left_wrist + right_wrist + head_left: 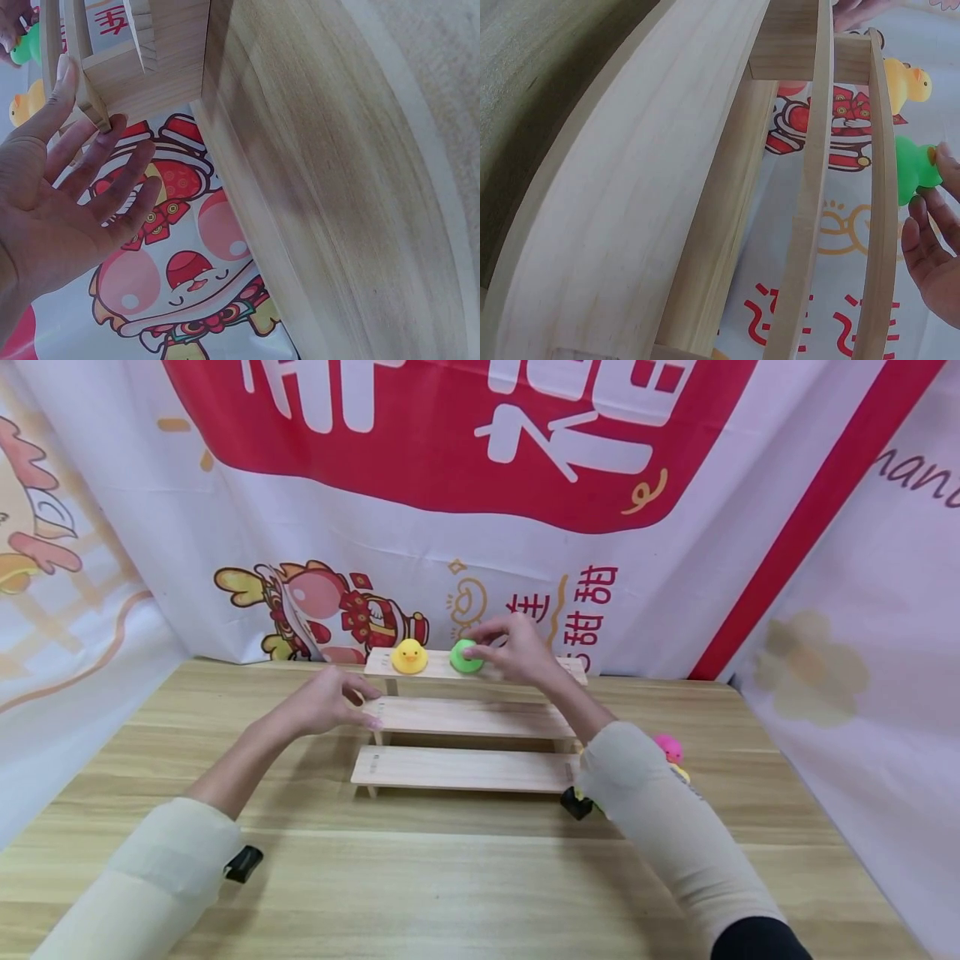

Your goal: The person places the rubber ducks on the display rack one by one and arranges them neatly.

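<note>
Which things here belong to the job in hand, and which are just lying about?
Job:
- green duck, in the right grip
- yellow duck
- tiered wooden shelf
- pink toy, probably

Just setting:
- printed backdrop
- table beneath

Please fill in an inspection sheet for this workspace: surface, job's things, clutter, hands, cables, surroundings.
Surface: light wood-grain table, partly covered by the arms.
Job's things: three-tier pale wooden stand; small round yellow toy duck on its top tier; small green toy duck beside it, apart.
Clutter: bright pink toy right of the stand, partly hidden by a cream sleeve.
Hands: left hand holds the stand's left end; right hand pinches the green duck.
Cables: nothing seen.
Surroundings: white fabric backdrop with red print, cartoons and lettering.
</note>
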{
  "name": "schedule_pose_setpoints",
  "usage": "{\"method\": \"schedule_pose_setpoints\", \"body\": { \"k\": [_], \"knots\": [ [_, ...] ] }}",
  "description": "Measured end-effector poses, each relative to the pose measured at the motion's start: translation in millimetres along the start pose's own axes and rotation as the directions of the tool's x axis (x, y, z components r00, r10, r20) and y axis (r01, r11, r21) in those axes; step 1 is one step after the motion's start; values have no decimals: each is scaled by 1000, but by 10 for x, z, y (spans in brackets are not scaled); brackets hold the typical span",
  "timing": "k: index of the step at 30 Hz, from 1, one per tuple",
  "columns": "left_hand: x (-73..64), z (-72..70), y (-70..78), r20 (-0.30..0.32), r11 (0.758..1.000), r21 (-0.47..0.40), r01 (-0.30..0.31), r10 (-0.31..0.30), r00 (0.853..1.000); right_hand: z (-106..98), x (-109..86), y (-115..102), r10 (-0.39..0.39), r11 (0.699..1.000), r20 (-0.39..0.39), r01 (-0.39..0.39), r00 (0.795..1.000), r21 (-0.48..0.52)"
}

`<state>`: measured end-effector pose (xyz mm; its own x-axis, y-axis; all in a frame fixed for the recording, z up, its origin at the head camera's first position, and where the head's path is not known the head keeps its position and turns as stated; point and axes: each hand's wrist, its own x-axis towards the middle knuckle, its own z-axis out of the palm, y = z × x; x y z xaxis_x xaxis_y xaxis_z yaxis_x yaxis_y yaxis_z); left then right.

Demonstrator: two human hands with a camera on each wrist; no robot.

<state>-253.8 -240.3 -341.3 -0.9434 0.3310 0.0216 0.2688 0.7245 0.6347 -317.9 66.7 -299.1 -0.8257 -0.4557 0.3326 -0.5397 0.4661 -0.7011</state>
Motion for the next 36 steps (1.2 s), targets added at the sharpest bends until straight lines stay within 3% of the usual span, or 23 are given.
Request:
{"method": "schedule_pose_setpoints", "body": {
  "k": [23,36],
  "knots": [
    [0,12,9,-5,1000,9,-10,10,1000,-77,-60,59,19,999,7,-19,1000,44],
    [-16,1,59,18,1000,-2,-14,14,1000,-315,-259,105,63,995,-92,-56,994,79]
  ]
}}
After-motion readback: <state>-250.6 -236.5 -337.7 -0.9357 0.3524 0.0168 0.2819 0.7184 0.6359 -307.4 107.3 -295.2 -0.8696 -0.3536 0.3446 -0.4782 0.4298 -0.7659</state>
